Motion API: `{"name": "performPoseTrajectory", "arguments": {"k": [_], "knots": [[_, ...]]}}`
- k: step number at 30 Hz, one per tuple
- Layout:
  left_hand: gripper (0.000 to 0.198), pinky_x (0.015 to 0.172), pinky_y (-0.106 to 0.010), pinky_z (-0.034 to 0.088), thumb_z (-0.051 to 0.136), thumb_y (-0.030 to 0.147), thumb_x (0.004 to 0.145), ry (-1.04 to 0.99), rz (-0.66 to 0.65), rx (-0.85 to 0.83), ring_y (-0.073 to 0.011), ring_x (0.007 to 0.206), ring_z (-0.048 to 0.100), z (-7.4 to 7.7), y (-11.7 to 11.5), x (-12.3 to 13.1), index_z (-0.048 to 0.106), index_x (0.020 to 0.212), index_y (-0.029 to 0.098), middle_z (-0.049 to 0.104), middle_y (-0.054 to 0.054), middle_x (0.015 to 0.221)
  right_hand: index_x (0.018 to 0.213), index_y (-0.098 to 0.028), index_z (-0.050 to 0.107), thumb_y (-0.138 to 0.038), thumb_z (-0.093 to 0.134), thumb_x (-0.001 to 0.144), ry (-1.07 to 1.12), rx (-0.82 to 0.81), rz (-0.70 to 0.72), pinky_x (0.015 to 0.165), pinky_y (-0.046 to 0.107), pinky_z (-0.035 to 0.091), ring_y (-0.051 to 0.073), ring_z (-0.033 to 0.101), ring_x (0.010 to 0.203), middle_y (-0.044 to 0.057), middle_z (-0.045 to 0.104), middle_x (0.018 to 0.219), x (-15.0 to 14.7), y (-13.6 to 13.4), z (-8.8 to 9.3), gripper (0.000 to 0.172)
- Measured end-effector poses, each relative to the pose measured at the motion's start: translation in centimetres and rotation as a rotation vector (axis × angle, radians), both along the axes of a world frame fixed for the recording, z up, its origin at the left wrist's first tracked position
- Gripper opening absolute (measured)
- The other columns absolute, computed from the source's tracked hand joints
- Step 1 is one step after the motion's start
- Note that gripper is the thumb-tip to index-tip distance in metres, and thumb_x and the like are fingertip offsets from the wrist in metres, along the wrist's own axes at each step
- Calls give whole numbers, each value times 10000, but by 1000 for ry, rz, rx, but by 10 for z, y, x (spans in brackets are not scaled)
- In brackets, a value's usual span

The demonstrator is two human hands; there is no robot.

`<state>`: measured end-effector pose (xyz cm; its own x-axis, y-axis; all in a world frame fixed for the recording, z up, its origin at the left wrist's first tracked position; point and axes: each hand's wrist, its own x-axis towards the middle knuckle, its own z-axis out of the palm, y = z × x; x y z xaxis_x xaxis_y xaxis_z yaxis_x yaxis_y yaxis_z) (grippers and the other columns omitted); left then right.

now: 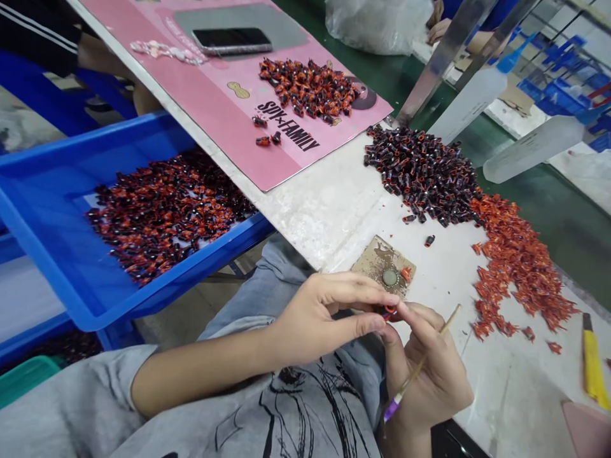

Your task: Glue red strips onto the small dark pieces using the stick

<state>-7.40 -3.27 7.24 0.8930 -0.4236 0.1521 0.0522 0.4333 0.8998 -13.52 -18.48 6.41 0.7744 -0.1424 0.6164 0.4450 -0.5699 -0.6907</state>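
My left hand (324,318) pinches a small black and orange part (389,310) between thumb and forefinger at the table's near edge. My right hand (429,369) meets it from the right, its fingertips on the same part, with a thin wooden stick (422,362) tucked between the fingers. Just beyond lies a small brown card (377,257) bearing a round metal button (390,277) and an orange piece (406,274).
A heap of dark parts (422,172) and a heap of orange pieces (518,267) lie to the right. A blue bin (57,254) of assembled parts sits left. A pink mat (214,95) holds a phone (232,40) and more parts. A yellow knife (592,362) and squeeze bottles (534,146) are at right.
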Motion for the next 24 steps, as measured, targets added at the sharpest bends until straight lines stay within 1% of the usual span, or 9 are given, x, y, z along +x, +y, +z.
{"name": "performPoseTrajectory", "arguments": {"k": [2,4,7,9,13,16,18,22,24], "knots": [[266,782,-180,637,764,54,813,64,-52,6,-151,890,775,4,5,1,823,1048,162,801,-77,984,1252,-240,714,21,769,827,14,-36,41,741,288,580,158,675,915,28,713,1010,2,-3,4,502],[259,800,-186,641,747,42,816,86,-61,30,-163,903,784,7,9,0,817,1046,140,812,-86,998,1236,-221,719,29,767,826,-16,-71,56,713,281,568,155,667,898,26,707,977,3,-2,7,483],[246,795,-166,636,715,28,829,71,-31,48,-165,907,793,9,12,-3,809,1036,124,823,-91,1019,1221,-198,721,63,754,819,-81,-113,29,699,278,548,144,653,861,24,693,945,5,2,10,481],[240,774,-140,628,701,23,834,46,-7,61,-163,913,796,10,11,-5,806,1028,117,824,-95,1033,1189,-175,728,68,751,820,-111,-131,7,686,273,536,136,645,833,23,682,923,5,6,11,443],[200,756,-113,612,689,28,848,-66,45,145,-141,838,796,13,12,-8,810,995,91,831,-93,940,1125,-166,730,54,754,828,-151,-194,-41,674,283,534,136,645,790,10,684,885,1,10,14,370],[189,747,-127,617,670,43,872,-136,82,201,-135,792,791,15,13,-9,818,967,112,831,-72,898,1153,-185,719,49,776,809,-176,-271,-69,654,293,534,147,646,775,10,700,902,-1,10,16,420],[191,733,-140,625,663,56,881,-144,100,228,-140,780,792,15,13,-11,822,950,135,833,-57,902,1184,-192,705,48,777,805,-174,-292,-55,642,297,532,158,646,782,13,701,908,-2,10,15,455],[217,696,-175,643,639,54,887,-156,131,251,-153,744,789,15,12,-13,826,919,158,830,-39,859,1171,-188,693,41,741,836,-163,-299,-41,640,303,534,162,639,780,12,691,877,-1,12,15,408],[246,696,-192,651,622,30,873,-168,128,251,-165,751,789,14,12,-13,829,904,158,827,-46,846,1192,-193,684,30,726,854,-168,-331,-64,640,311,540,166,641,777,13,691,872,-1,14,14,407]]}}
